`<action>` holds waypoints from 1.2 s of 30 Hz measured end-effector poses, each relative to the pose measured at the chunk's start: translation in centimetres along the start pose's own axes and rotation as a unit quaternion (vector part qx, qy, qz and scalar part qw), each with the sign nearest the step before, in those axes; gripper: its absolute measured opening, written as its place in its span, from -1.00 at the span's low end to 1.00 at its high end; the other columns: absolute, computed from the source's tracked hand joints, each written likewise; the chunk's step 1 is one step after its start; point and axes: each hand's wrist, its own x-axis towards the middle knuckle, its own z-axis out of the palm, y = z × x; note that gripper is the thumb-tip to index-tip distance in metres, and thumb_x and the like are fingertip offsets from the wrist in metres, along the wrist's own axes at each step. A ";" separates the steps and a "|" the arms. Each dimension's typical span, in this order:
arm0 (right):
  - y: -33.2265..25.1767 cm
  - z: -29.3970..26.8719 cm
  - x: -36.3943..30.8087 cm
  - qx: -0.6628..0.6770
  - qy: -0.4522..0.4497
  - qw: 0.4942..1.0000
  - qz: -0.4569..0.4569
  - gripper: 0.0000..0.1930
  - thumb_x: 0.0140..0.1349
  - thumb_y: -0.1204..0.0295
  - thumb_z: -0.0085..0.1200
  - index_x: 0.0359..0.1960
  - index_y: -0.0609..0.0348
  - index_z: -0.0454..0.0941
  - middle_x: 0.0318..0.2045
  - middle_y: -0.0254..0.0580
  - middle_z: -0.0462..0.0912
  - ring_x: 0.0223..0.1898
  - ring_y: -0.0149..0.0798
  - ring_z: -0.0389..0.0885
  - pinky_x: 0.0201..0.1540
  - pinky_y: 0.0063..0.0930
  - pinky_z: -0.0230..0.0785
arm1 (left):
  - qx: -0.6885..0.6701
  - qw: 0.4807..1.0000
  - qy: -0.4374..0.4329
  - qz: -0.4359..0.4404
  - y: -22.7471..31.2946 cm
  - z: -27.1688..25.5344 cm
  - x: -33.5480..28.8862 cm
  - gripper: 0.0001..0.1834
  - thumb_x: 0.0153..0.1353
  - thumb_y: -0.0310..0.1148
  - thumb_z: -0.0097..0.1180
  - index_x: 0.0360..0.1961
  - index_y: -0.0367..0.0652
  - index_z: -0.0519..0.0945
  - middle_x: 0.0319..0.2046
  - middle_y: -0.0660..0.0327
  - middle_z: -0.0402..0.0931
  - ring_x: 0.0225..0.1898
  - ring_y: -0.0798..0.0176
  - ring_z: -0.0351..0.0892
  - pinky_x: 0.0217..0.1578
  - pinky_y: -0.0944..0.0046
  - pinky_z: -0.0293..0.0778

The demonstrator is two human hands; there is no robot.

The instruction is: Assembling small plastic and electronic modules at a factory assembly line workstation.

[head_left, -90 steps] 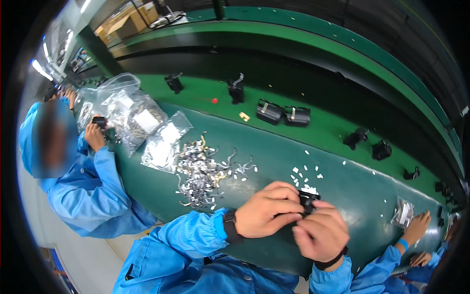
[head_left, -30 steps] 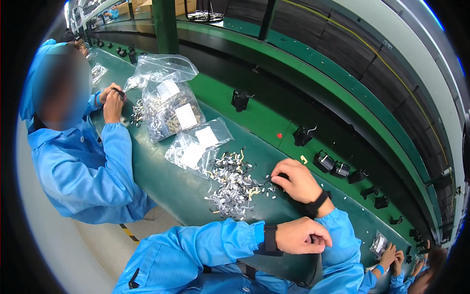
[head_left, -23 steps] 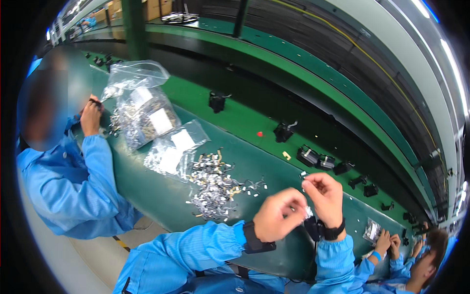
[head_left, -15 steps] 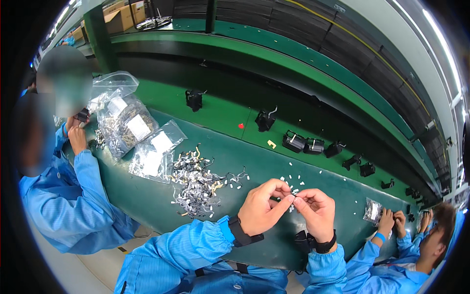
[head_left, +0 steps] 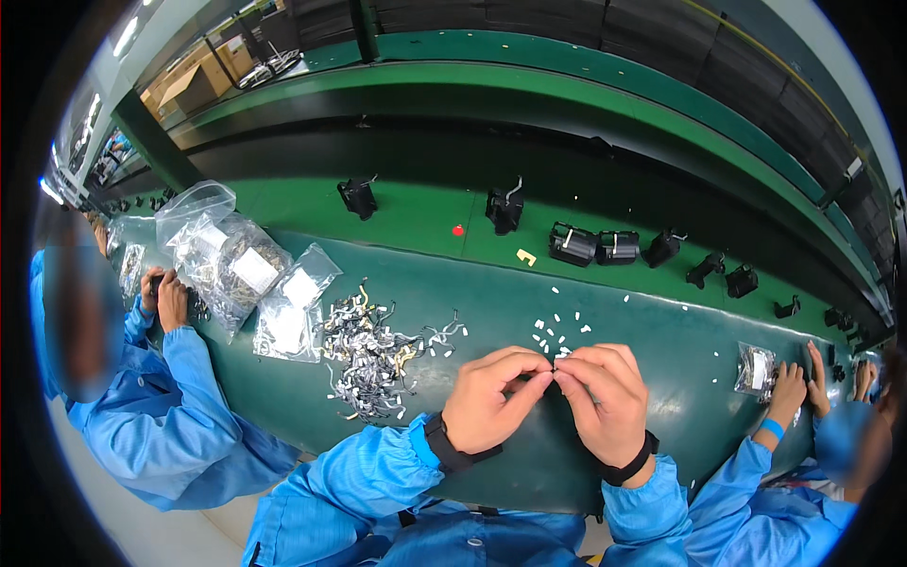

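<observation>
Over the green table [head_left: 378,265], my left hand [head_left: 491,399] and my right hand [head_left: 607,402] meet fingertip to fingertip. Each is closed in a pinch, with a small dark bit between them, too small and covered to name. Just beyond the fingers lie several loose white pieces [head_left: 551,331], scattered on the tabletop. To the left of my left hand is a heap of short wire leads [head_left: 370,359], black, white and yellowish with pale connector ends. A few leads [head_left: 444,333] have strayed toward my left hand.
Clear plastic bags [head_left: 241,265] of small parts stand left of the heap, a flatter bag [head_left: 291,312] beside them. Black box-shaped units [head_left: 573,244] line the green strip beyond the table. Co-workers in blue sit on both sides; a small bag [head_left: 754,367] lies near the right one.
The view has turned a little. My hands stay pinched together, fingertips now closer over the small dark bit. A black unit near my right wrist no longer shows. The right co-worker's hands have spread apart.
</observation>
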 end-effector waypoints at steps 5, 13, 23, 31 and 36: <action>0.3 0.1 -0.1 0.019 -0.010 1.000 -0.007 -0.82 0.09 0.61 0.30 -0.24 0.22 0.68 -0.24 -0.18 0.67 -0.18 -0.09 0.60 -0.12 -0.30 0.45 | 0.048 0.998 0.003 0.030 0.5 0.3 0.2 -0.89 0.30 -0.55 0.21 -0.17 -0.36 0.64 -0.19 0.09 0.65 -0.28 0.27 0.69 -0.29 0.34 0.64; 1.0 0.4 -0.5 0.130 0.004 0.983 0.126 -0.90 0.19 0.57 0.23 -0.26 0.26 0.65 -0.27 -0.08 0.66 -0.24 -0.04 0.58 -0.18 -0.30 0.46 | 0.046 0.998 -0.013 0.050 0.7 0.0 0.0 -0.89 0.29 -0.61 0.19 -0.17 -0.37 0.62 -0.20 0.07 0.62 -0.27 0.31 0.67 -0.29 0.36 0.65; 1.5 -0.6 0.0 0.065 -0.066 0.992 0.083 -0.83 0.17 0.61 0.23 -0.19 0.26 0.72 -0.29 -0.10 0.75 -0.27 -0.12 0.68 -0.20 -0.36 0.51 | -0.271 0.948 -0.070 -0.153 -1.0 -1.3 0.4 -0.90 0.38 -0.53 0.09 -0.13 -0.32 0.55 -0.19 0.15 0.57 -0.16 0.30 0.63 -0.27 0.26 0.68; 1.5 -0.5 -0.4 0.308 -0.094 0.935 0.150 -0.81 0.22 0.62 0.25 -0.13 0.26 0.72 -0.21 -0.14 0.71 -0.27 -0.33 0.64 -0.20 -0.48 0.48 | -0.482 0.814 -0.147 -0.291 -1.6 -1.4 0.5 -0.88 0.41 -0.44 0.05 -0.13 -0.25 0.56 -0.28 0.18 0.59 -0.22 0.28 0.66 -0.29 0.25 0.64; 2.6 0.0 -0.6 0.300 -0.112 0.942 0.097 -0.83 0.20 0.63 0.28 -0.17 0.31 0.71 -0.24 -0.17 0.67 -0.29 -0.38 0.62 -0.23 -0.54 0.47 | -0.498 0.783 -0.181 -0.325 -1.4 -1.6 0.7 -0.84 0.44 -0.38 0.01 -0.09 -0.23 0.55 -0.28 0.21 0.59 -0.23 0.30 0.65 -0.29 0.26 0.64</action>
